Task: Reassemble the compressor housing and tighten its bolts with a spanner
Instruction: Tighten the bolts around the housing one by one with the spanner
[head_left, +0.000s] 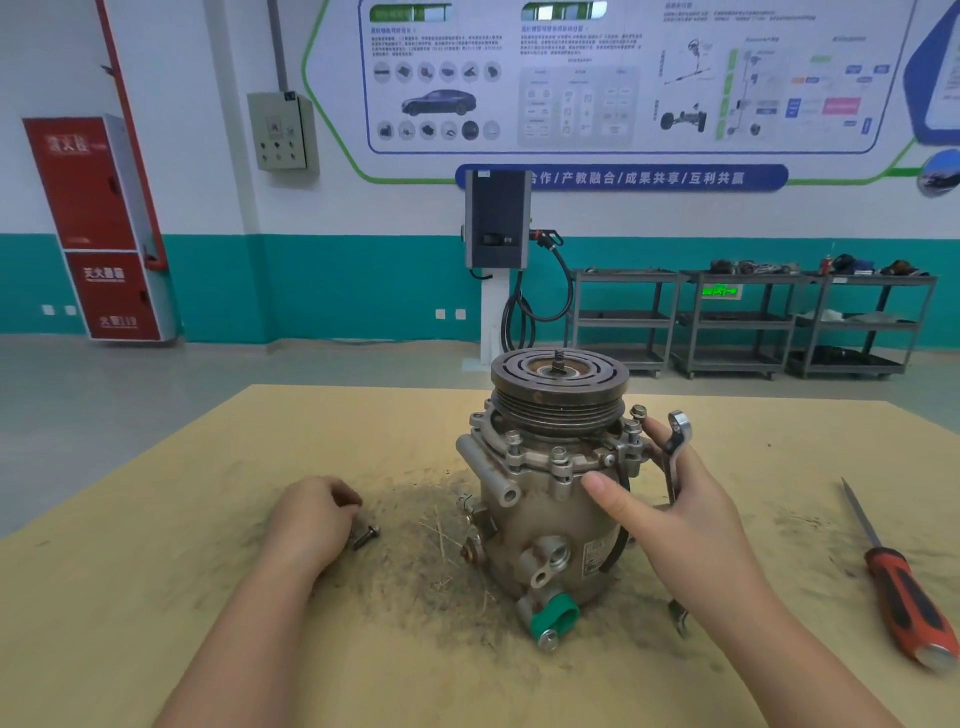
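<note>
Right hand (691, 519) steadies the heavy, rigid metal compressor (550, 493) mid-bench, spanner (675, 452) pinned under its fingers, best braced at the flange, while left hand (311, 519) pinches a bolt (367, 537).

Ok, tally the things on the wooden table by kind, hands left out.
Compressor: 1
Spanner, held in the right hand: 1
Screwdriver: 1
Loose bolt at the left hand: 1
Total: 4
</note>
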